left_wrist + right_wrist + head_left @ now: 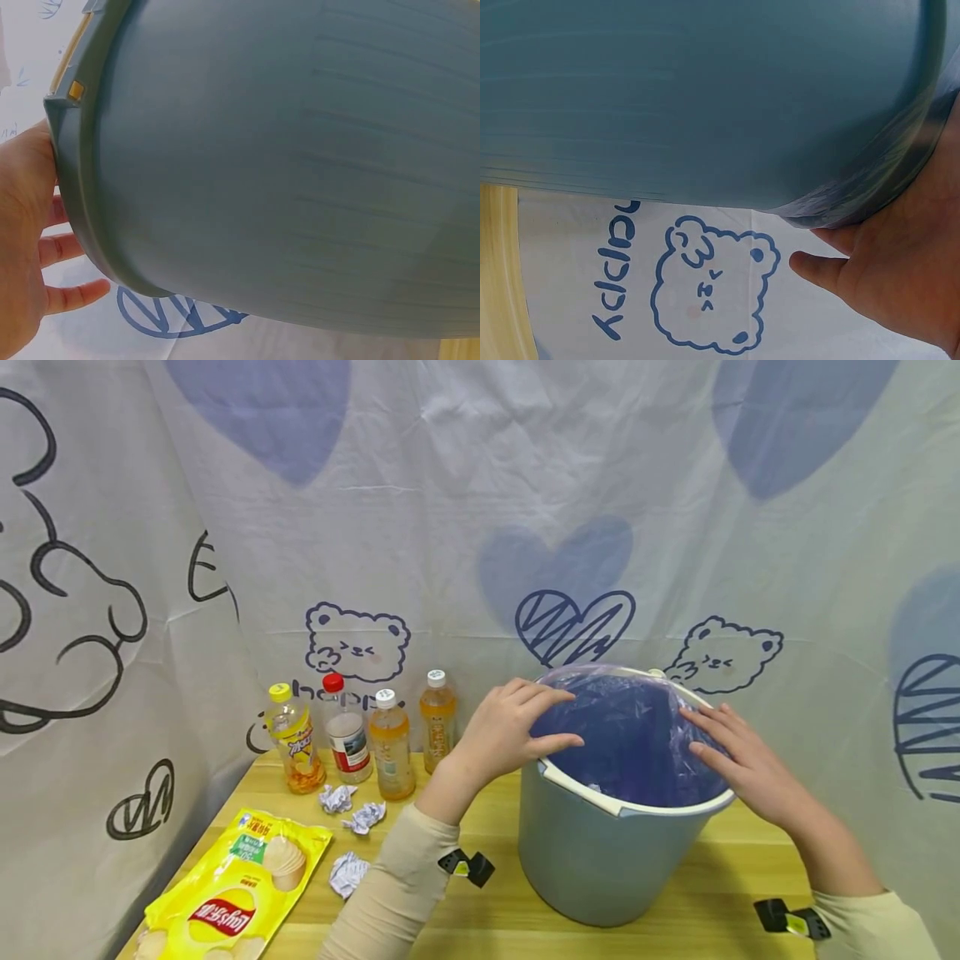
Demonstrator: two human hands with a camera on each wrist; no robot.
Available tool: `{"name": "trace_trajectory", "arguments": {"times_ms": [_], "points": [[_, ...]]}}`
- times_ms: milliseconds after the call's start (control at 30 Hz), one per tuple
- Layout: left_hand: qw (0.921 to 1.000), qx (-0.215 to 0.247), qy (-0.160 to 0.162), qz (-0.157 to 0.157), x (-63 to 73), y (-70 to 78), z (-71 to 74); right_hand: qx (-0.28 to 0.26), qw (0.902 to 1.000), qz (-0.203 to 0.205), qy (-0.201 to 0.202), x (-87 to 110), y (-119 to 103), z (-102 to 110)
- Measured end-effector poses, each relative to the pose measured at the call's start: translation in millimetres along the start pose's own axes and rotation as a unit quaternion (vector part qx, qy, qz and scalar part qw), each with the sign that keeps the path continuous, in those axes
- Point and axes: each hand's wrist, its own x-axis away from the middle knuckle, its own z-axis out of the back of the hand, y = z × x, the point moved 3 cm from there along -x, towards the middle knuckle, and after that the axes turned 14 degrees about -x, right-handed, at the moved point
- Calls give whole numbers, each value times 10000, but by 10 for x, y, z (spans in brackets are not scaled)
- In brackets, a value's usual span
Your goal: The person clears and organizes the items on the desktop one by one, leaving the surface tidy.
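Observation:
A grey-blue trash bin (592, 860) with a white rim ring stands upright on the wooden table. Inside it lies a translucent bluish plastic liner bag (611, 735), part of which hangs over the outside of the rim (870, 172) in the right wrist view. My left hand (506, 727) is at the bin's left rim, thumb and fingers spread apart and extended over the opening. On the opposite side my right hand (746, 768) lies at the right rim, its fingers nearly straight beside the liner. Neither hand curls round anything. Some fingertips are hidden behind the bin in the wrist views.
Several drink bottles (392, 752) stand at the back left of the table (487, 893). Crumpled paper balls (348, 874) lie in front of them, beside a yellow chip bag (232, 885). A printed cloth (450, 527) hangs close behind.

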Motion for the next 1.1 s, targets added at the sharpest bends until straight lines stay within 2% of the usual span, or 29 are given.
{"name": "trace_trajectory", "arguments": {"times_ms": [300,467,567,800,1100], "points": [[9964,-510,663,-102,50,13,36,81,10000,44,5,-13,-4,-1],[9931,-795,866,-36,153,-9,76,82,10000,14,-10,-15,-6,-11],[9922,-813,940,45,238,-35,114,60,10000,2,-18,-12,-3,-14],[9928,-451,1027,430,466,-122,198,5,10000,53,41,-5,9,-10],[9877,-127,1037,1160,820,-236,219,14,9999,98,86,-16,13,7]]}}
